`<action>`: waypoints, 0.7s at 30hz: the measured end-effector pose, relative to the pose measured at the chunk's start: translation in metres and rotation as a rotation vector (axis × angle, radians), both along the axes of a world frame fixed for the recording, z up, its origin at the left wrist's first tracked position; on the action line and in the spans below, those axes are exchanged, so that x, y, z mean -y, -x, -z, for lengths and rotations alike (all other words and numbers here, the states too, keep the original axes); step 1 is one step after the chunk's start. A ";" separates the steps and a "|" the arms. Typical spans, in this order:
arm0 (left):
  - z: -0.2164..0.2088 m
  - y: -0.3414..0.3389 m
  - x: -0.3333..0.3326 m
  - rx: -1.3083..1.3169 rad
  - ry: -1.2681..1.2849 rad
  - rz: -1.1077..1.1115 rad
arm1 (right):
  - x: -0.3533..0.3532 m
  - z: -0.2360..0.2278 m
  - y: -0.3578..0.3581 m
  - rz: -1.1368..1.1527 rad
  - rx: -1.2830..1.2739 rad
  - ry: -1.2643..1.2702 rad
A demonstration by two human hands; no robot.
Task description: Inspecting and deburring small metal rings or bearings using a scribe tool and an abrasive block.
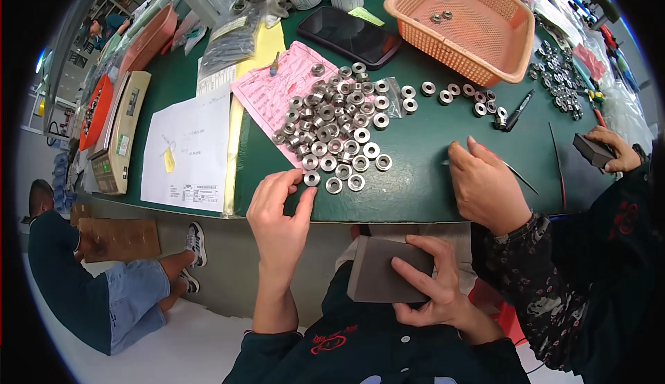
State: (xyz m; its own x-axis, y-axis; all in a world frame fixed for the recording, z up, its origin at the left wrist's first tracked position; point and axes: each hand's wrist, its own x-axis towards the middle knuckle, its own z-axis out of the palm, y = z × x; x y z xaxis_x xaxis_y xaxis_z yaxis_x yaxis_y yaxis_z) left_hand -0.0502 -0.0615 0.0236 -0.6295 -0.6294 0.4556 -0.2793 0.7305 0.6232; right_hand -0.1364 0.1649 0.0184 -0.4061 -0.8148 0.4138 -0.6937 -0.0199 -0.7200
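Note:
My right hand (436,283) grips a dark grey block with a slanted side (384,270), like a sanding sponge, in front of the table edge. At the near rim of a heap of small metal rings (329,131), my left hand (277,207) reaches over the table edge. Its thumb and forefinger are apart, their tips beside one ring (312,178) that lies on the table. The rings are silvery, with a hole through the middle, and part of the heap rests on a pink printed sheet (260,83).
At my right a co-worker's hand (485,186) rests on the green table (415,200); the other holds a dark block (593,150). An orange basket (409,34) holds a few rings. A black phone (350,36), white paper (187,152) and scale (125,135) lie farther off.

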 end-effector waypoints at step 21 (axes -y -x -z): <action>-0.060 0.093 -0.051 0.197 0.395 0.594 | -0.074 0.007 0.020 0.057 0.580 -0.001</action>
